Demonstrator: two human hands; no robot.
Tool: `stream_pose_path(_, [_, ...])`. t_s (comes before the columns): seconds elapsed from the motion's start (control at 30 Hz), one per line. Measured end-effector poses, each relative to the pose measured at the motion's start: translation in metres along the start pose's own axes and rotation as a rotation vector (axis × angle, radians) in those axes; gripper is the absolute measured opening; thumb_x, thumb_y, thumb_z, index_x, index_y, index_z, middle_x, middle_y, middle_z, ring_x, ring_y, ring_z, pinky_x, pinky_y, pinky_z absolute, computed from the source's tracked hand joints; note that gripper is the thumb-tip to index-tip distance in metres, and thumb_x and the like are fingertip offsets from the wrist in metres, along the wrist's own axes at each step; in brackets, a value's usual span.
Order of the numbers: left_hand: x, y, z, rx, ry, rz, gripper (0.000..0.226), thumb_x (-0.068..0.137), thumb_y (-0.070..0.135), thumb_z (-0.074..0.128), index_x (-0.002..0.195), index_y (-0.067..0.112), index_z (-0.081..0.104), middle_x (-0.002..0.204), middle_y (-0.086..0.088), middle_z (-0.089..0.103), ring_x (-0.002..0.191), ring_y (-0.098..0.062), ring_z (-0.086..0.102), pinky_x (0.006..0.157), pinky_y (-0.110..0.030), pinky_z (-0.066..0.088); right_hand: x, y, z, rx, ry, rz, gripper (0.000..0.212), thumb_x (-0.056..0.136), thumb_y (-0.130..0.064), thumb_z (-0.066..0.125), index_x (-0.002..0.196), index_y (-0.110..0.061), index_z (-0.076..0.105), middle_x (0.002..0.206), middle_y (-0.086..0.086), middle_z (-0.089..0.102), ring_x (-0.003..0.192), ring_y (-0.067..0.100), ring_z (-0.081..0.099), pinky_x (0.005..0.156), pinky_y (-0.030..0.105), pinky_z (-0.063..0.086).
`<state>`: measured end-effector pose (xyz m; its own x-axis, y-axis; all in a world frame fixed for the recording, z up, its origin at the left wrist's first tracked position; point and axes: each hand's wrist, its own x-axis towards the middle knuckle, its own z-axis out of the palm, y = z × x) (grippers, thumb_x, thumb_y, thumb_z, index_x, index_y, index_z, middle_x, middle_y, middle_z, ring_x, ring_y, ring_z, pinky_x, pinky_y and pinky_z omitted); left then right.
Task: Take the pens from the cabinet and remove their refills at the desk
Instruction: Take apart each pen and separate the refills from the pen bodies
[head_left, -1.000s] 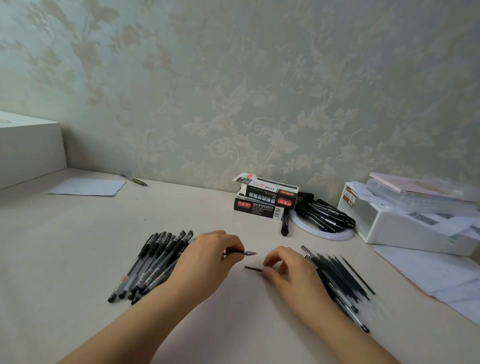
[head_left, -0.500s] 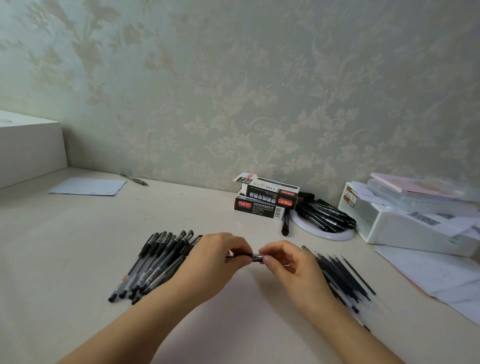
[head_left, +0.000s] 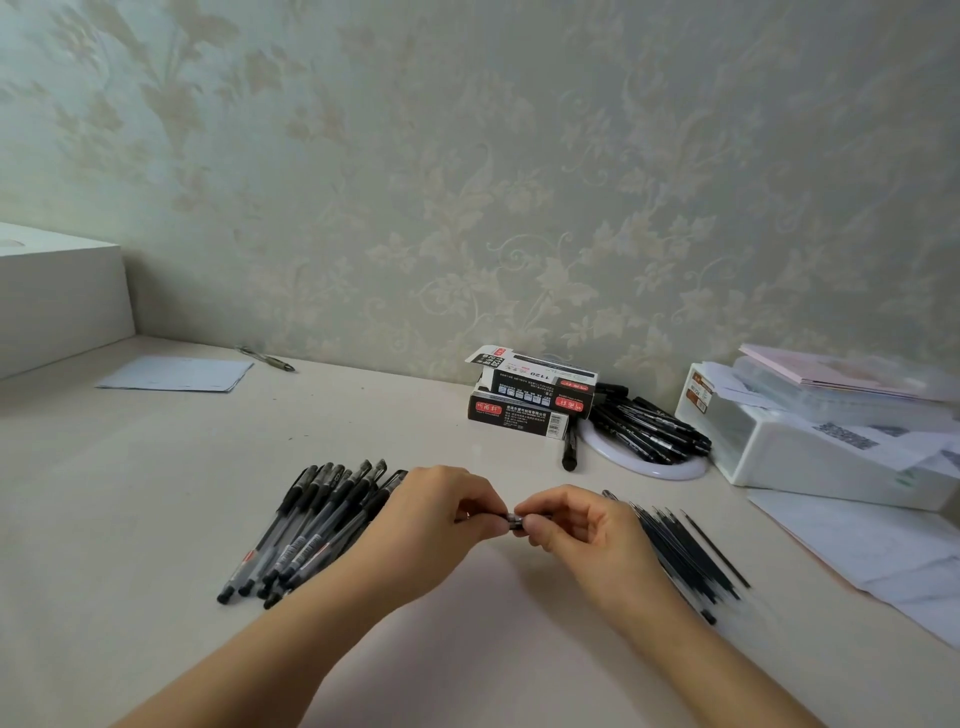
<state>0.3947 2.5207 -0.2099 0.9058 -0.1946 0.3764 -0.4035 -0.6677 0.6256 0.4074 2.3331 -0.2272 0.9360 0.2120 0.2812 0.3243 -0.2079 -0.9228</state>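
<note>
Smooth, pale worktop (head_left: 156, 493) set against floral embossed wallpaper. Left hand (head_left: 441, 525) and right hand (head_left: 576, 530) meet fingertip to fingertip above the worktop, each pinching one end of a single pen (head_left: 514, 518). Only a short dark band of it shows between the fingers; its long axis runs left to right, roughly level.

Left of the hands: a row of pens (head_left: 311, 525), clear slim barrels with black grips and caps, lying side by side, long axes slanting from near-left to far-right. Right of the hands: a loose pile of refills (head_left: 685, 551), thin black rods, slanting away to the left.

Beyond the hands: two stacked black cardboard boxes (head_left: 530, 402), red label patches, "1120" readable on the top one, other print too small. Just right of the boxes, a white round dish (head_left: 649, 467) heaped with black pens. Further right, a white plastic container (head_left: 810, 452), papers on top.
</note>
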Motion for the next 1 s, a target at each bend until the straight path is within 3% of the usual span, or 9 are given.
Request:
stream_pose_path(0.27, [0.0, 0.003, -0.002, 0.031, 0.02, 0.038, 0.008, 0.086, 0.03, 0.067, 0.088, 0.031, 0.074, 0.076, 0.013, 0.063, 0.075, -0.002, 0.055, 0.063, -0.015, 0.04, -0.001, -0.001, 0.0, 0.023, -0.01, -0.01, 0.016, 0.085, -0.003, 0.072, 0.088, -0.018, 0.076, 0.082, 0.003, 0.076, 0.076, 0.009, 0.069, 0.074, 0.018, 0.054])
stream_pose_path(0.4, [0.003, 0.004, -0.007, 0.1, 0.135, 0.066, 0.006, 0.088, 0.031, 0.067, 0.09, 0.029, 0.072, 0.083, 0.015, 0.055, 0.068, -0.001, 0.053, 0.062, -0.009, 0.036, 0.0, 0.0, 0.008, 0.008, 0.067, -0.035, 0.021, 0.088, -0.014, 0.071, 0.105, -0.026, 0.07, 0.089, -0.002, 0.074, 0.081, 0.008, 0.068, 0.077, 0.018, 0.053])
stream_pose_path(0.53, [0.007, -0.017, -0.037, 0.258, 0.338, -0.166, 0.007, 0.09, 0.029, 0.062, 0.093, 0.026, 0.068, 0.085, 0.006, 0.055, 0.069, -0.009, 0.052, 0.064, -0.024, 0.036, -0.001, 0.005, 0.008, -0.185, 0.154, -0.1, 0.021, 0.09, -0.022, 0.069, 0.107, -0.033, 0.064, 0.091, -0.019, 0.068, 0.079, 0.001, 0.063, 0.07, 0.009, 0.047])
stream_pose_path(0.7, [0.004, -0.049, -0.06, 0.411, 0.312, -0.498, 0.012, 0.093, 0.025, 0.053, 0.097, 0.021, 0.064, 0.099, -0.003, 0.063, 0.087, -0.024, 0.057, 0.072, -0.033, 0.048, -0.004, 0.007, 0.006, -0.244, 0.132, -0.095, 0.017, 0.09, -0.019, 0.068, 0.102, -0.032, 0.068, 0.09, -0.022, 0.068, 0.078, 0.0, 0.063, 0.067, 0.007, 0.045])
stream_pose_path(1.0, [0.004, -0.062, -0.057, 0.463, 0.232, -0.607, 0.017, 0.093, 0.031, 0.052, 0.1, 0.02, 0.064, 0.104, -0.003, 0.062, 0.095, -0.026, 0.058, 0.074, -0.031, 0.047, -0.004, 0.008, 0.006, -0.305, 0.1, -0.088, 0.017, 0.09, -0.018, 0.069, 0.097, -0.033, 0.071, 0.09, -0.022, 0.068, 0.079, 0.004, 0.064, 0.068, 0.011, 0.048])
